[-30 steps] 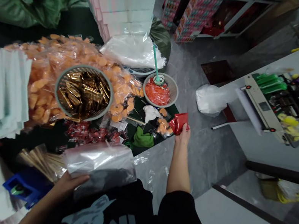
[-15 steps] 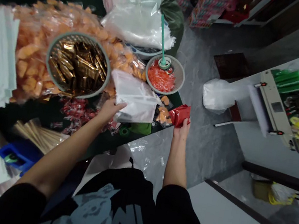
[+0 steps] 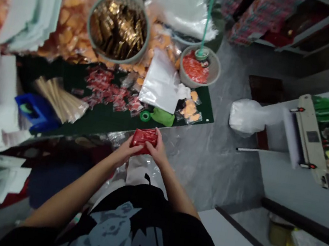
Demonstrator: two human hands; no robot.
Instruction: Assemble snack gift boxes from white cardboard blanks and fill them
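Note:
A shiny red packet [image 3: 145, 137] is held in front of my body, just off the table's front edge. My left hand [image 3: 127, 150] grips its left side with the thumb across the front. On the right side my right hand [image 3: 157, 149] holds it the same way, thumb on the face. What the packet contains cannot be seen. Beyond it on the dark green table [image 3: 94, 121] lie a stack of clear plastic bags [image 3: 161, 83], a green cloth-like piece [image 3: 162, 116], a green tape roll [image 3: 145, 115] and several small red wrapped packets [image 3: 107, 87].
A basket [image 3: 112, 55] of gold-wrapped sticks and a bowl [image 3: 214, 74] of red packets with a green-handled scoop [image 3: 205, 28] stand behind. Orange bagged pieces [image 3: 73, 9] spread along the back. To the left are wooden sticks [image 3: 60, 100] and a blue tape dispenser [image 3: 37, 113]. A sealing machine [image 3: 310, 134] is at right.
My left hand has left the plastic bags and now grips the red packet too. My right hand has brought the packet left and toward my body. The view has shifted.

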